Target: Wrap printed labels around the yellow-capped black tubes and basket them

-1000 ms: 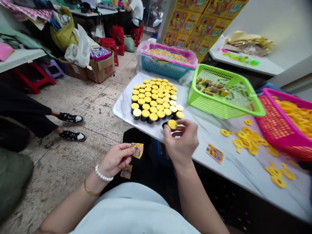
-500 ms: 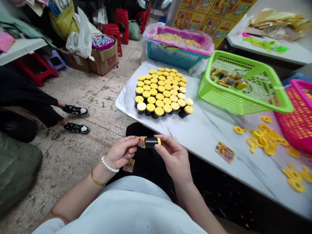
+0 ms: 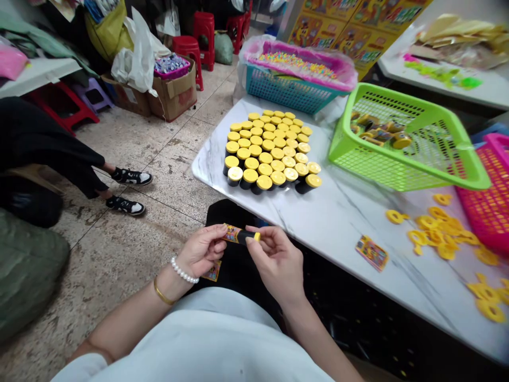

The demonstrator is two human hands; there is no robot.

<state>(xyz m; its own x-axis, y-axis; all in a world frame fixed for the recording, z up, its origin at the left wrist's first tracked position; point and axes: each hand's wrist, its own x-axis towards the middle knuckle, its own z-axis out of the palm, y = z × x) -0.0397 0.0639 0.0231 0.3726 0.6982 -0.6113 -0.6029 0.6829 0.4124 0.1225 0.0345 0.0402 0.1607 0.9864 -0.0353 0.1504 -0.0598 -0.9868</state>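
Between my hands, above my lap, is a small black bottle (image 3: pixel 242 236) with a yellow cap, lying sideways. My left hand (image 3: pixel 207 245) pinches a colourful printed label (image 3: pixel 231 233) against the bottle's left end. On the cap end, my right hand (image 3: pixel 279 260) has its thumb and fingers closed round the bottle. Another printed label (image 3: pixel 212 270) lies on my lap, partly hidden by my left hand. Several upright black bottles with yellow caps (image 3: pixel 265 155) stand grouped on the marble-patterned table (image 3: pixel 318 223) ahead.
A stack of labels (image 3: pixel 372 252) lies on the table near yellow ring-shaped pieces (image 3: pixel 441 233). Behind are a green basket (image 3: pixel 405 178) holding labelled bottles, a pink basket (image 3: pixel 483 196) and a teal basket (image 3: pixel 286 90) of colourful beads. A seated person's legs (image 3: pixel 51 148) are at left.
The label has gone further over the black bottle, whose right end has tilted down. My right hand has shifted slightly left and its fingers have curled. The view has turned slightly left.
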